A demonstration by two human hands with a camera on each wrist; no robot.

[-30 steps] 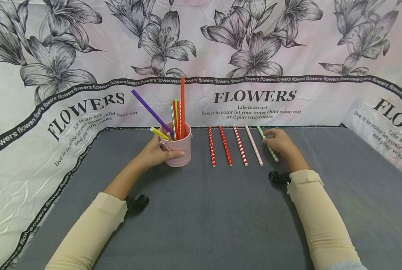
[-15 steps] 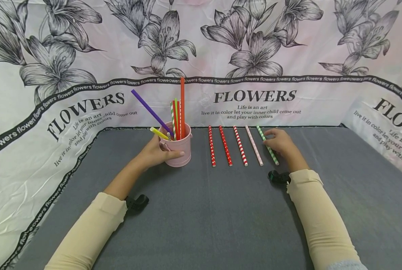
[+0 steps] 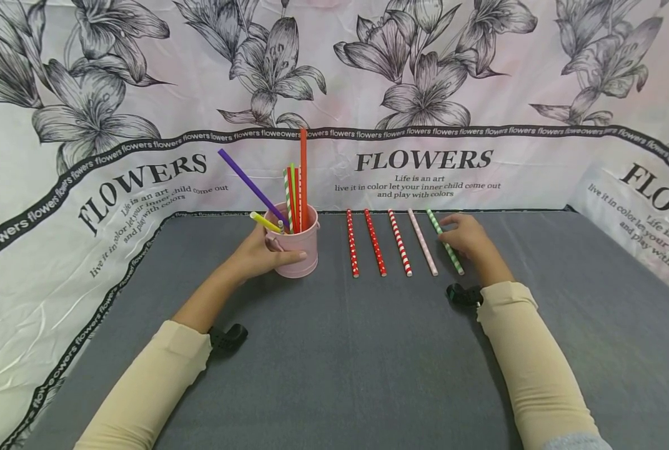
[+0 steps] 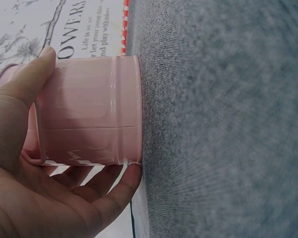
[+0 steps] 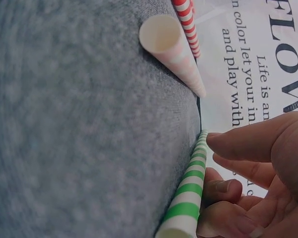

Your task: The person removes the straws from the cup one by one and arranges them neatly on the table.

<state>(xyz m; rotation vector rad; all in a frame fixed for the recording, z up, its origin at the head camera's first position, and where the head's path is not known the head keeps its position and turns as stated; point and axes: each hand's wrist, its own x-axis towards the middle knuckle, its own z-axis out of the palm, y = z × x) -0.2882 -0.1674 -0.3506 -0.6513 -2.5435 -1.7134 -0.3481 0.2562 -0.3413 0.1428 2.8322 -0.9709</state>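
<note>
Left hand (image 3: 255,253): thumb and fingers clasp pink pail (image 3: 306,244), left of frame centre. Right hand (image 3: 468,237): fingertips meet green-striped straw (image 3: 452,256), right of centre; whether they pinch, cannot tell. Four straws (image 3: 400,244) lie mid-frame. Flowered backdrop (image 3: 525,187) spans top.

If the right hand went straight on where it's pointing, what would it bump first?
Probably the green-and-white straw: it lies right at the right hand, perhaps already touching it. Past that, the pale pink straw looks next in line.
</note>
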